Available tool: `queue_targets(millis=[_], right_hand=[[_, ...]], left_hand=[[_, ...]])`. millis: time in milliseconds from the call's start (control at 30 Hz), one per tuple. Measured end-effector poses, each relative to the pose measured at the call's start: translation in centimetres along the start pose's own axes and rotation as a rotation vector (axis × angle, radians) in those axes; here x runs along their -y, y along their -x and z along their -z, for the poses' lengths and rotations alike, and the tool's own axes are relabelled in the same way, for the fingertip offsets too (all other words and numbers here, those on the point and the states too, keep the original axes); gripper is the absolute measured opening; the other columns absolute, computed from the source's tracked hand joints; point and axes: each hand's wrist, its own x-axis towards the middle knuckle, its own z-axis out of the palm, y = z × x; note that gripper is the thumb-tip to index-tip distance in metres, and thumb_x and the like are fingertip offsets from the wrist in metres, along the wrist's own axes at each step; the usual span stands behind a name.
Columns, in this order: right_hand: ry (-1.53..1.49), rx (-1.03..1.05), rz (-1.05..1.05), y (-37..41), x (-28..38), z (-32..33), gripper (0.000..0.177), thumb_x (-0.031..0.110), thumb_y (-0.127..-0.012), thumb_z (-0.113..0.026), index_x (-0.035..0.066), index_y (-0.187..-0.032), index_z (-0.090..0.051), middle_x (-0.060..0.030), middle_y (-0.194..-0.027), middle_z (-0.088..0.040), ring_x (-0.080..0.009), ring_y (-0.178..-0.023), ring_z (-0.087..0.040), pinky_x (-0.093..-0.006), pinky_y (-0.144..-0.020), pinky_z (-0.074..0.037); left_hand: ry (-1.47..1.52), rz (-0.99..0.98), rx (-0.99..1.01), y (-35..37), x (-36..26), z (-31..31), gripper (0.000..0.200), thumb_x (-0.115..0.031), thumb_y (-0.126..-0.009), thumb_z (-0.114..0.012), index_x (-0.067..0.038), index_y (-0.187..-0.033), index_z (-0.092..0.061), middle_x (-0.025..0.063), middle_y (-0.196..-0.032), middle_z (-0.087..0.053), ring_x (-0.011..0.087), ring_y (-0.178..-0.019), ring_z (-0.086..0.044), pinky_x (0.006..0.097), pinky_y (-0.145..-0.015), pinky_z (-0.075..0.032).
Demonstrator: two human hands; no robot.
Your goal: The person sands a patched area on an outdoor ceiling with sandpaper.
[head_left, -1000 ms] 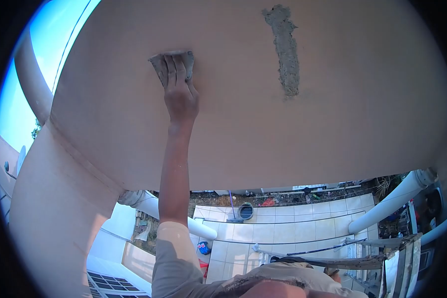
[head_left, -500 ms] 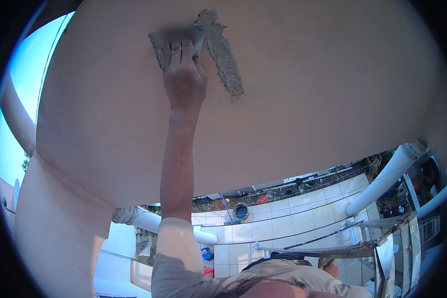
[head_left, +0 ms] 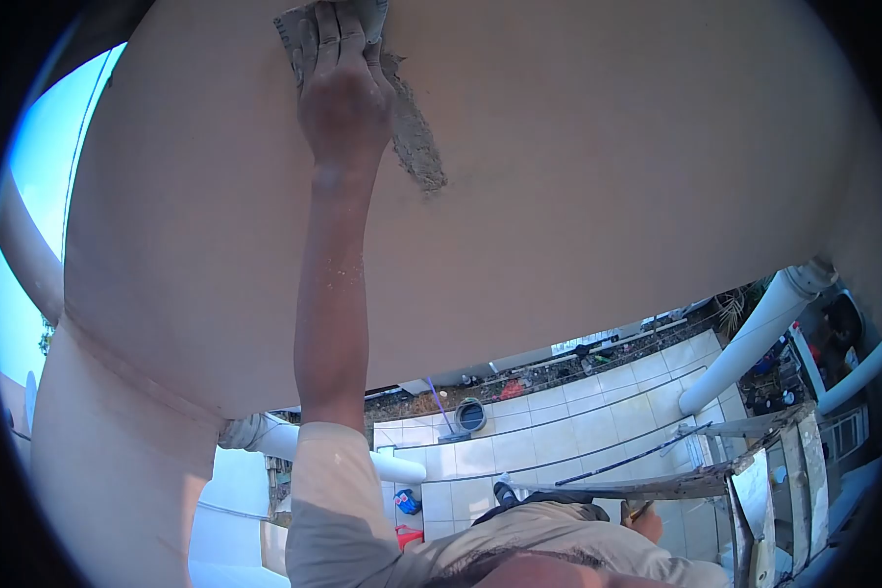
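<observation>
Raised overhead, my left hand point(head_left: 343, 98) grips a flat spreader point(head_left: 286, 39) smeared with grey, its fingers closed over the plate. The plate lies close against the broad beige surface point(head_left: 578, 167) above me. Beside that hand, a rough strip of wet grey mortar point(head_left: 419, 147) slants down the surface; its upper part is hidden behind the hand and spreader. Low at my side, my right hand point(head_left: 645, 524) is closed round a small brownish object point(head_left: 633, 512), which I cannot make out.
A wooden frame point(head_left: 755, 470) stands at lower right. White round columns point(head_left: 745, 343) hold up the structure. On the tiled floor point(head_left: 549, 426) far below are a dark bucket point(head_left: 469, 416), a blue item point(head_left: 408, 502) and a red item point(head_left: 409, 536). Rubble lines the floor's far edge.
My left hand has moved up with the spreader, to the top edge of the view. The strip's upper end no longer shows. The view has shifted slightly; my right hand stays low.
</observation>
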Motion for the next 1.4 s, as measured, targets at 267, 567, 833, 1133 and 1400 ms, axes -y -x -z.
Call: queue_targets(millis=[267,567,833,1133,1400], right_hand=[[-0.035,0.102,0.003,0.3,0.0,0.7,0.062,0.054,-0.082,-0.062,-0.005,-0.103,-0.058,-0.0285,-0.079,-0.067,-0.0482,-0.080,-0.065,-0.0547,-0.072,-0.051],[-0.075,0.085,0.011,0.4,0.2,0.8,0.060,0.054,-0.081,-0.062,-0.002,-0.101,-0.058,-0.0262,-0.077,-0.067,-0.0446,-0.077,-0.066,-0.0528,-0.070,-0.052],[-0.039,0.084,0.005,0.0,-1.0,-0.4,0.062,0.053,-0.081,-0.062,-0.005,-0.101,-0.057,-0.0250,-0.077,-0.067,-0.0429,-0.075,-0.067,-0.0514,-0.069,-0.052],[-0.069,0.074,-0.007,0.5,-0.2,0.8,0.059,0.052,-0.081,-0.062,-0.004,-0.098,-0.056,-0.0240,-0.079,-0.068,-0.0414,-0.075,-0.067,-0.0505,-0.069,-0.052],[-0.098,0.061,-0.021,0.6,0.3,1.1,0.061,0.055,-0.082,-0.062,-0.003,-0.097,-0.058,-0.0260,-0.080,-0.067,-0.0434,-0.077,-0.066,-0.0522,-0.070,-0.052]], left_hand=[[-0.121,-0.137,0.301,15.2,-4.8,-0.8,0.047,-0.017,-0.090,-0.055,-0.004,-0.135,-0.054,0.0107,-0.147,-0.046,0.0312,-0.138,-0.040,0.0469,-0.115,-0.028],[-0.207,-0.138,0.025,1.6,-7.1,-3.2,0.047,-0.016,-0.091,-0.059,-0.003,-0.136,-0.051,0.0120,-0.143,-0.050,0.0312,-0.133,-0.046,0.0461,-0.110,-0.037],[-0.173,-0.163,0.016,-1.8,-10.5,-5.1,0.050,-0.008,-0.091,-0.054,0.001,-0.139,-0.045,0.0168,-0.149,-0.040,0.0388,-0.135,-0.040,0.0481,-0.112,-0.034],[-0.011,-0.281,0.239,12.3,-16.2,-6.6,0.058,-0.013,-0.088,-0.061,-0.004,-0.143,-0.045,0.0114,-0.149,-0.043,0.0294,-0.138,-0.040,0.0465,-0.114,-0.031],[-0.124,-0.181,-0.103,-5.8,-12.7,-8.3,0.049,-0.016,-0.092,-0.057,-0.003,-0.139,-0.048,0.0139,-0.145,-0.047,0.0366,-0.132,-0.044,0.0467,-0.111,-0.036]])
